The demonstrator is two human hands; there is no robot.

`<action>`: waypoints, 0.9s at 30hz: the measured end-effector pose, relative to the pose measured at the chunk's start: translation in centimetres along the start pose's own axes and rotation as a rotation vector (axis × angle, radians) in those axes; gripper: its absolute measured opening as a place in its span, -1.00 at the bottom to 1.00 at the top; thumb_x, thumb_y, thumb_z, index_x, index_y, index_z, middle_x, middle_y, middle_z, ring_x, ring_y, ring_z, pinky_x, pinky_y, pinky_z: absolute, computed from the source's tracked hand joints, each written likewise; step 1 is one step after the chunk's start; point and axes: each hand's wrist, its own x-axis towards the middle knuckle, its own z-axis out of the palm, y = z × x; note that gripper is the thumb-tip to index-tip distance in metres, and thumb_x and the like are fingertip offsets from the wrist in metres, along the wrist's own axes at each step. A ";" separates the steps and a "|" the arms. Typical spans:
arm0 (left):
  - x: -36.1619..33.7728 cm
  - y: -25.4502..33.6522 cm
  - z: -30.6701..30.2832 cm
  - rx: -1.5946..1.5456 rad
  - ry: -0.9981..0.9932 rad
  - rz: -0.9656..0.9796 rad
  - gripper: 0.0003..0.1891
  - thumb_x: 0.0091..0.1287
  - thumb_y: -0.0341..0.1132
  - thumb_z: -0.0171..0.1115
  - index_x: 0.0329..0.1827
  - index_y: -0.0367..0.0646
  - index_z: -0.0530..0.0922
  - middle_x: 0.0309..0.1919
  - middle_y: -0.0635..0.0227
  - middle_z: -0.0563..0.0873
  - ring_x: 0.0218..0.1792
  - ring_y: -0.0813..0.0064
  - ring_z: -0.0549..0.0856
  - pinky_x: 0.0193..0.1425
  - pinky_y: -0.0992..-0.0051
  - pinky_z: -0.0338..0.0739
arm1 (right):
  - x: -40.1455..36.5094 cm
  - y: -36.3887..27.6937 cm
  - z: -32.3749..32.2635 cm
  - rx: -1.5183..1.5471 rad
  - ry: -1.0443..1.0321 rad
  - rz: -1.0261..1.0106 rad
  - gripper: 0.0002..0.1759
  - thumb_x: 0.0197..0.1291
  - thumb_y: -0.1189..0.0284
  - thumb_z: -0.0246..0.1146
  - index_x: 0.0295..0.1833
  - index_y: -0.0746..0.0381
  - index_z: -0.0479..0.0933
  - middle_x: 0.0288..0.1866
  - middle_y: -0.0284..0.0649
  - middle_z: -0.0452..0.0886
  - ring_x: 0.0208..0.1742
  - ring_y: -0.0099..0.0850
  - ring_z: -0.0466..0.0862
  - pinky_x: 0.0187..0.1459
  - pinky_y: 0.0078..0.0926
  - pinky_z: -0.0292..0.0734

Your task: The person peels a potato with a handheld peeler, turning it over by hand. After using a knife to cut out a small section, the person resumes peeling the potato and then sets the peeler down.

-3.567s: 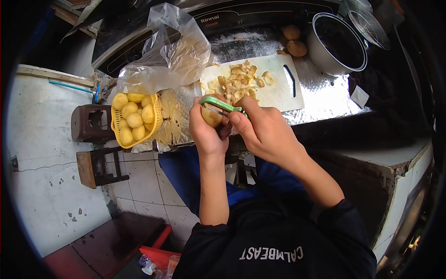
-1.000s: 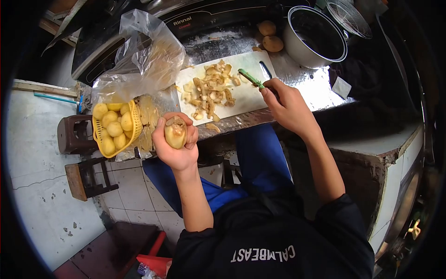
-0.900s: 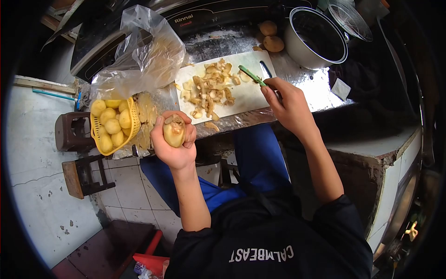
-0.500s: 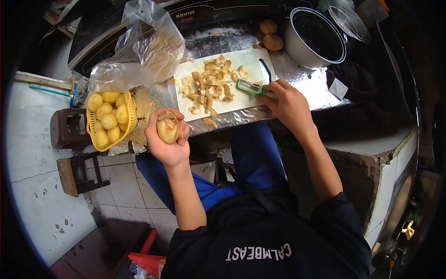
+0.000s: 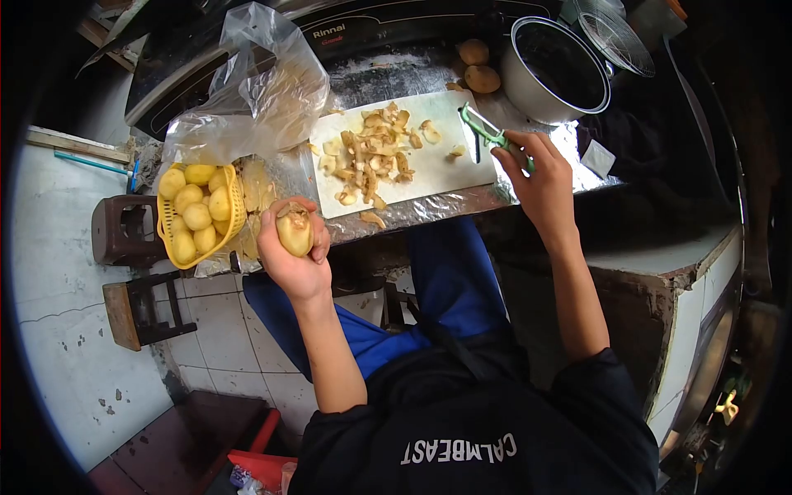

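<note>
The potato [image 5: 295, 238] sits in your left hand [image 5: 289, 268], your fingers wrapped around it, its long axis running roughly along that forearm and its browned end away from you. Your right hand [image 5: 546, 177] grips the peeler [image 5: 493, 136] well apart from the potato, the blade end pointing forward and left over the cutting board [image 5: 433, 183]. Peelings [image 5: 375, 153] lie on the board between your hands. Just left of your left hand is the yellow basket [image 5: 234, 206] of pale potatoes [image 5: 196, 216]; beyond your right stands a pot [image 5: 532, 99].
</note>
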 end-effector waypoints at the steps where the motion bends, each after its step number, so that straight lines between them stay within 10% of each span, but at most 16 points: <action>1: -0.1 0.1 0.0 0.104 0.019 -0.025 -0.54 0.49 -0.01 -0.22 -0.21 -0.26 0.45 -0.57 0.33 0.45 -0.72 0.63 0.27 -0.70 0.63 0.09 | 0.1 0.6 -0.3 -0.015 0.033 0.024 -0.77 0.13 0.38 0.40 -0.16 0.29 0.62 -0.30 -0.14 0.63 -0.33 -0.21 0.67 -0.27 -0.34 0.57; 10: -0.6 0.8 -0.5 0.150 -0.268 -0.194 -0.26 0.38 0.39 -0.19 0.13 -0.19 0.37 -0.45 0.39 0.44 -0.62 0.65 0.36 -0.62 0.68 0.14 | -1.4 3.8 -0.3 -0.320 -0.010 -0.007 -0.66 0.09 0.44 0.36 -0.01 0.32 0.56 -0.16 0.00 0.62 -0.15 -0.02 0.62 -0.09 -0.16 0.53; 11: -0.5 1.0 -1.0 0.104 -0.382 -0.163 -0.45 0.39 0.09 0.19 0.15 -0.20 0.34 -0.41 0.39 0.45 -0.57 0.66 0.39 -0.58 0.69 0.19 | -1.4 3.3 -0.2 -0.313 0.029 -0.003 -0.69 0.10 0.47 0.36 -0.03 0.33 0.56 -0.14 -0.01 0.63 -0.13 -0.02 0.63 -0.07 -0.18 0.53; 15: -1.2 2.4 -0.9 0.248 -0.399 -0.176 -0.53 0.21 -0.52 0.33 0.14 -0.20 0.33 -0.31 0.39 0.50 -0.27 0.69 0.45 -0.15 0.65 0.40 | 0.0 0.6 -0.2 -0.125 0.025 -0.024 -0.75 0.16 0.53 0.32 -0.04 0.33 0.56 -0.15 -0.04 0.64 -0.10 -0.08 0.66 -0.06 -0.25 0.54; 27: -2.4 4.2 -0.7 0.228 -0.661 -0.006 -0.32 0.16 -0.49 0.45 0.17 -0.10 0.12 -0.23 0.25 0.55 -0.30 0.60 0.50 -0.16 0.58 0.47 | 2.2 -4.2 -0.1 0.088 -0.082 -0.060 -0.78 0.18 0.56 0.29 -0.05 0.34 0.57 -0.15 -0.05 0.65 -0.10 -0.19 0.70 -0.06 -0.34 0.57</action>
